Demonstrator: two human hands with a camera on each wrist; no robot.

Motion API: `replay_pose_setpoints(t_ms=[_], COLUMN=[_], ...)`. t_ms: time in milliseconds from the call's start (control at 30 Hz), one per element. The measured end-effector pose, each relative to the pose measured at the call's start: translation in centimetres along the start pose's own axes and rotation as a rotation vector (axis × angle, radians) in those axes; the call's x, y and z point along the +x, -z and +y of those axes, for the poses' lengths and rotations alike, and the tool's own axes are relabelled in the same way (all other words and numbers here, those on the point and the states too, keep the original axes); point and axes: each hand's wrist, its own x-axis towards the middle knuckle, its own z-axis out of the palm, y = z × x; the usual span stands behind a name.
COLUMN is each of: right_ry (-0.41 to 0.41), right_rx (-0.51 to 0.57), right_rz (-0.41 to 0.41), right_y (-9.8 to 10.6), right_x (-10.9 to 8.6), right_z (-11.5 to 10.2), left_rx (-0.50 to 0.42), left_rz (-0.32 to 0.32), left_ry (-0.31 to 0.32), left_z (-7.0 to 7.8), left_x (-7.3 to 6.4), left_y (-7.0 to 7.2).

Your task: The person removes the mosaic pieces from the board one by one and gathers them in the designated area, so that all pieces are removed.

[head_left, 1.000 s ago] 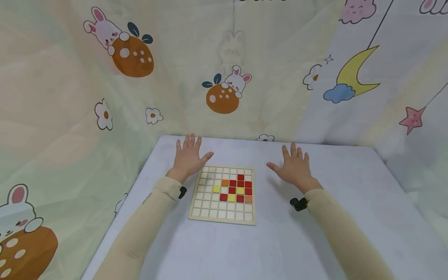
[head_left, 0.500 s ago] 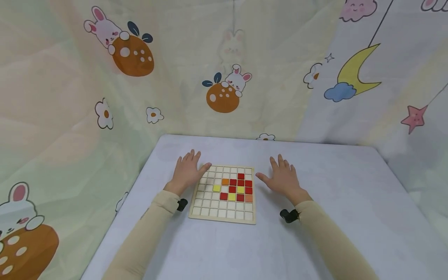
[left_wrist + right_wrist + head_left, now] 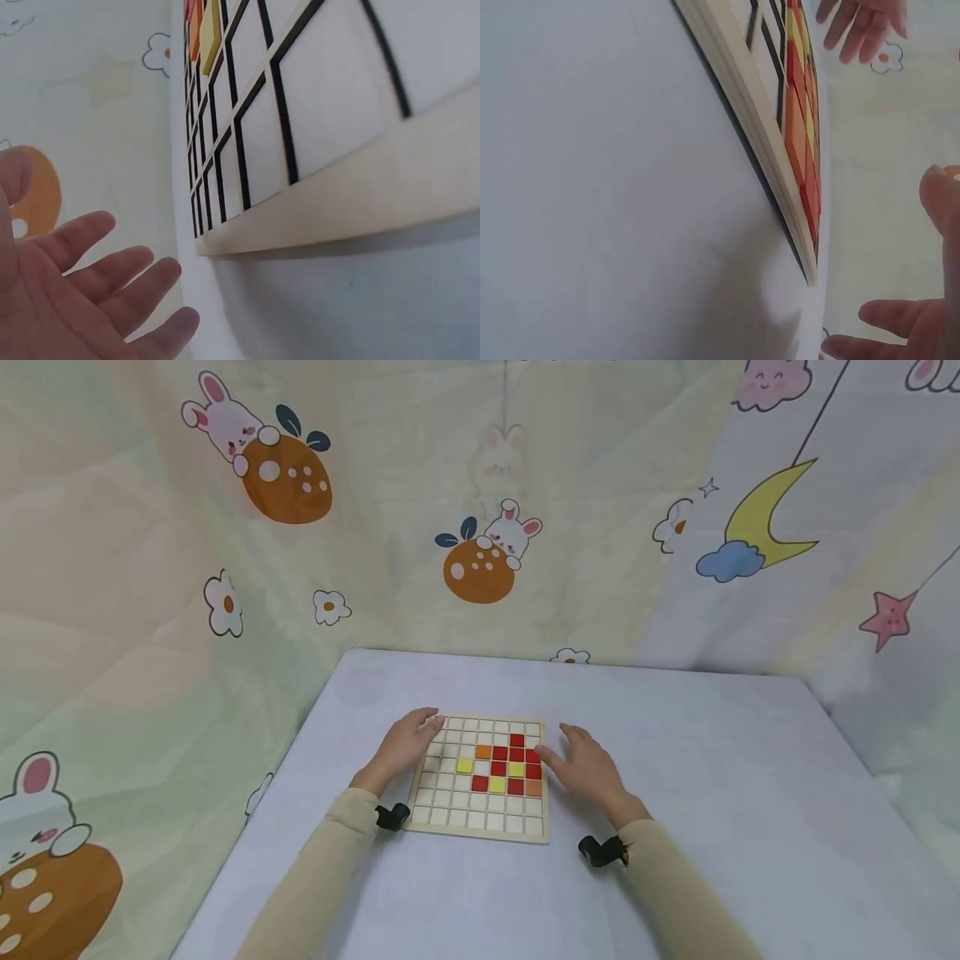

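Note:
A square wooden grid board [image 3: 480, 836] lies on the table, with square tiles in several of its cells. Red tiles [image 3: 498, 768], yellow ones [image 3: 497, 784] and orange ones [image 3: 483, 752] sit mostly toward its right half. Beside the board's upper left corner is my left hand [image 3: 402, 747], its fingers loosely bent and nothing in them; the left wrist view shows those fingers [image 3: 142, 285] apart from the frame. My right hand [image 3: 588, 770] hovers by the right edge, thumb toward the red tiles, holding nothing. In the right wrist view its fingers [image 3: 892, 319] are spread.
The table has a white cover [image 3: 712, 827]. Behind it and at the sides hangs a printed cloth [image 3: 585, 527] with rabbits, flowers and a moon. A small black device [image 3: 602, 852] is worn on the right wrist, another [image 3: 393, 817] on the left.
Both hands have come down and nearer to me; the right one has also moved left toward the board. Their fingers, spread wide before, are now more relaxed. The board stays put.

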Motion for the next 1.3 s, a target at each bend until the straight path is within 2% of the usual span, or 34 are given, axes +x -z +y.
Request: replay_pose_setpoints(t_ms=[133,300,500,733,1100,1300], right_ry=[0.010,0.045,0.062,0.086,0.095,0.090], right_rx=[0.049,0.094,0.188,0.272,0.316,0.331], right_rz=[0.045,0.131,0.205,0.259,0.290,0.280], right_y=[-1.0,-2.0,-2.9,-3.6,-4.9,-5.0], right_x=[-0.5,-1.0,-1.5,-1.7,-1.3,-1.5], right_z=[-0.2,-0.1,-0.2,-0.3,0.3,0.5], left_rx=[-0.058,-0.101,-0.122,-0.178,-0.309,-0.309], left_rz=[0.006,0.014,0.024,0.051,0.078,0.119], left_ry=[0.040,0.058,0.091,0.076,0.091,0.065], left_z=[-0.6,-1.2,-1.9,-2.8,-4.3,-4.7], left_x=[-0.4,-0.9,-1.0,-1.2,-1.5,-1.7], left_y=[-0.2,-0.3,-0.7,-1.2,-1.5,-2.1])
